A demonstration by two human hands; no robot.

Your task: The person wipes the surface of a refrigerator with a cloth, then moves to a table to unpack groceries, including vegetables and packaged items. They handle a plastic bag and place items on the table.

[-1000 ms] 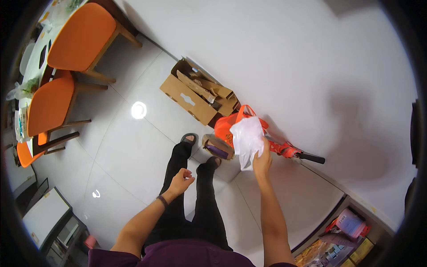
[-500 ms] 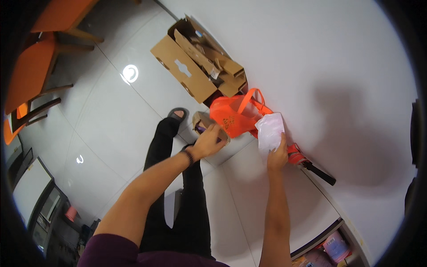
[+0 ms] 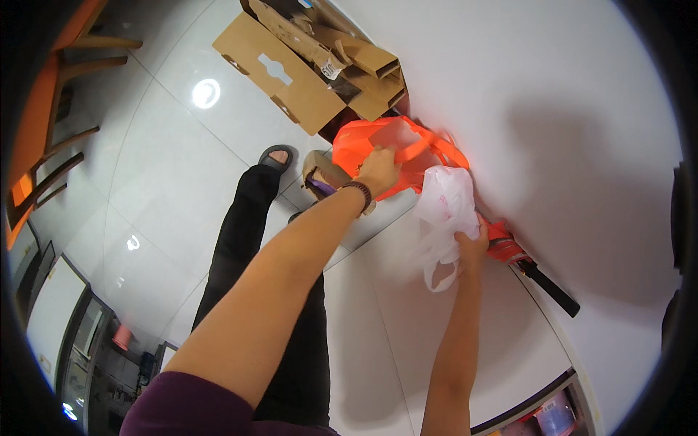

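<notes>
My right hand (image 3: 472,243) is closed on a thin white plastic bag (image 3: 445,196), whose loop handles hang down beside the fingers. My left hand (image 3: 379,171), with a dark beaded bracelet at the wrist, reaches to an orange tote bag (image 3: 356,142). Its fingers are closed at the tote's rim near the strap, partly hidden by the hand itself. Left of that hand a brown paper bag (image 3: 320,168) stands on the floor with something purple inside. The white bag hangs just beside the tote.
A large open cardboard box (image 3: 291,80) with cardboard pieces inside stands beyond the tote, against the white wall (image 3: 567,87). A red folded umbrella (image 3: 505,243) with a black handle leans by the wall, right of my hand. Orange chairs (image 3: 43,123) stand at far left.
My left hand has moved from the paper bag up and right to the orange tote. The white plastic bag in my right hand has opened out, its handles now hanging loose.
</notes>
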